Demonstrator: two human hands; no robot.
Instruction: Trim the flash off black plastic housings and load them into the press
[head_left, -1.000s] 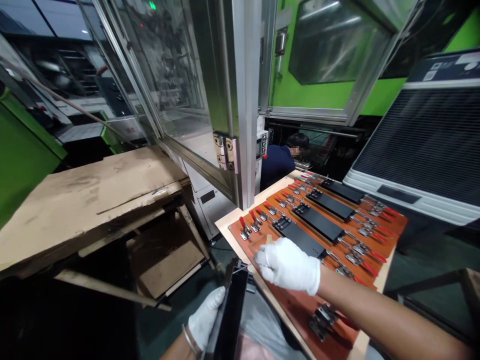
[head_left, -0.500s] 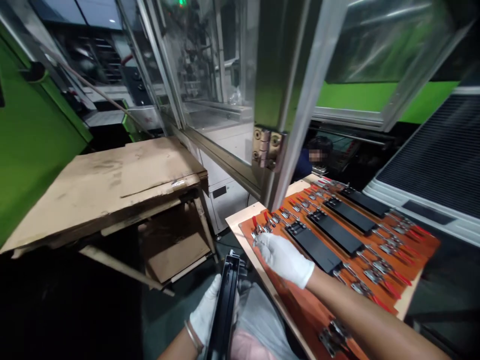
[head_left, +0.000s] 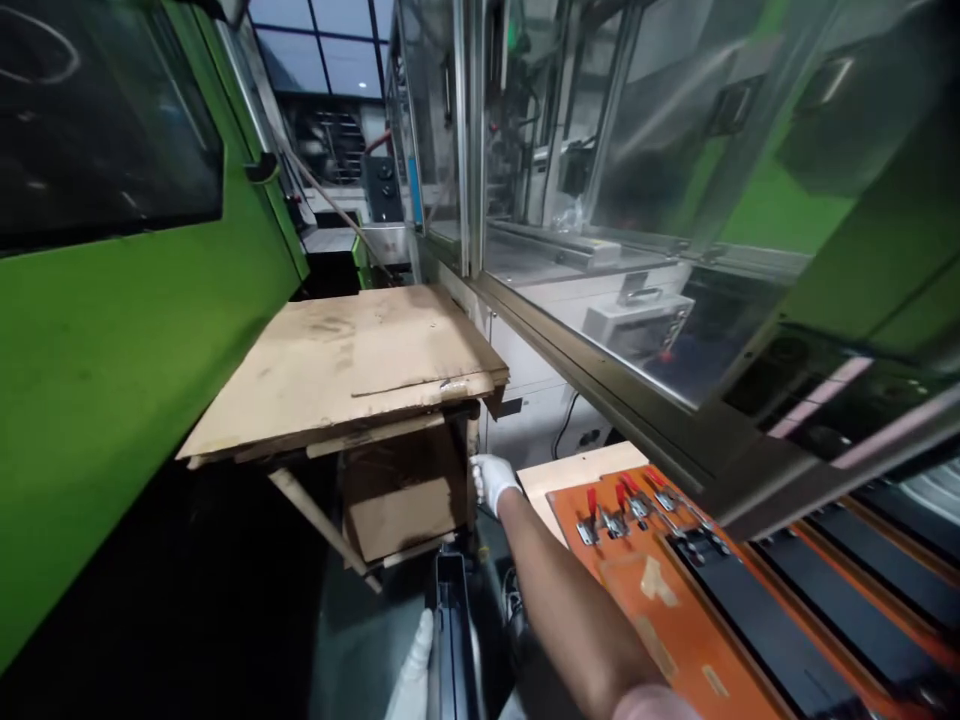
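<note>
My left hand [head_left: 415, 668], in a white glove, is at the bottom edge, closed round the side of a long black channel-shaped plastic part [head_left: 450, 640]. The part points away from me, its hollow side up. My right hand [head_left: 493, 482], also gloved, reaches forward past the corner of the orange fixture board [head_left: 637, 585]. Its fingers are curled in; whether anything is inside them is hidden. Behind that hand stands the leg of the cardboard-topped table. On the orange board sit red-handled toggle clamps [head_left: 616, 512] and several long black pieces [head_left: 757, 610] side by side.
A cardboard-covered table [head_left: 352, 350] stands ahead, with a slanted brace [head_left: 322, 525] beneath it. The metal-framed clear door [head_left: 600, 350] overhangs the orange board from the right. A green machine [head_left: 135, 350] fills the left side.
My view has swung left. My right hand has left the clamps at the board's edge and stretched forward, fingers now curled. My left hand still holds the black part, lower in view.
</note>
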